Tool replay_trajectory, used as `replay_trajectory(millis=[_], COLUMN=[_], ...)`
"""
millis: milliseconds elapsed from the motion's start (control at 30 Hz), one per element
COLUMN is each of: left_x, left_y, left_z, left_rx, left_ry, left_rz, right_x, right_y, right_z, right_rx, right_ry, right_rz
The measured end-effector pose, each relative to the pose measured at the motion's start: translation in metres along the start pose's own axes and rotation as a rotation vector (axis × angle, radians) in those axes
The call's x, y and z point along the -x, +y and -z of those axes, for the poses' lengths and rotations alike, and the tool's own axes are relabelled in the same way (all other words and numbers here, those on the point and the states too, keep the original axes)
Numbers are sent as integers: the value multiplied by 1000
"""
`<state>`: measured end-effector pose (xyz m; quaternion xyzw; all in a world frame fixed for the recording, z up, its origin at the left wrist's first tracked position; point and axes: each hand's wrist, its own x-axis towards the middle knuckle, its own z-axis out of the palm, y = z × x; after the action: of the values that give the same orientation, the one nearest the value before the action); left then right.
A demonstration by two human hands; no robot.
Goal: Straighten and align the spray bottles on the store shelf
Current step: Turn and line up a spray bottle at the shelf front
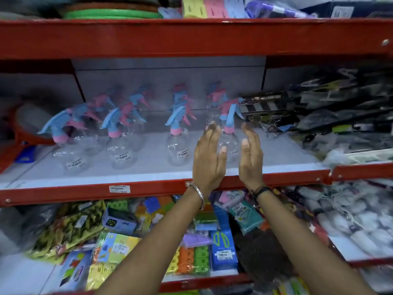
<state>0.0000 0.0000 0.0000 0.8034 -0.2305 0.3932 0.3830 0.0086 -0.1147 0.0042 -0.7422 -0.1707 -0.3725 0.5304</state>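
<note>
Several clear spray bottles with pink and blue trigger heads stand in rows on the middle shelf [148,177]. The front row holds a leftmost bottle [70,154], a second bottle [120,150], a third bottle [178,150] and the rightmost bottle [230,143]. My left hand [209,154] and my right hand [251,154] are held flat and upright on either side of the rightmost bottle, fingers straight, palms facing it. Whether the palms touch the bottle is unclear. The leftmost bottle leans left.
Black packaged goods [340,107] crowd the shelf's right end, and a red round item [27,128] sits at the left. The red shelf lip [85,192] carries a price tag. Colourful packets [119,237] fill the shelf below; sponges lie on the one above.
</note>
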Motion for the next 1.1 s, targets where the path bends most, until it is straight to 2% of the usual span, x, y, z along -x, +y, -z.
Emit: replay_trajectory(millis=[133, 267, 467, 700, 1100], left_x=[-5, -18, -21, -20, 5], left_y=[6, -7, -13, 0, 43], left_z=[-13, -19, -23, -7, 17], left_rx=[220, 293, 205, 223, 174], left_ry=[-41, -191, -372, -454, -548], left_rz=[373, 581, 607, 639, 573], right_x=[-4, -13, -18, -13, 12], right_y=[9, 13, 20, 4, -9], right_z=[0, 1, 4, 11, 41], right_rx=[-90, -79, -133, -163, -55], right_ry=[25, -76, -162, -101, -94], right_rz=[-227, -357, -499, -591, -510])
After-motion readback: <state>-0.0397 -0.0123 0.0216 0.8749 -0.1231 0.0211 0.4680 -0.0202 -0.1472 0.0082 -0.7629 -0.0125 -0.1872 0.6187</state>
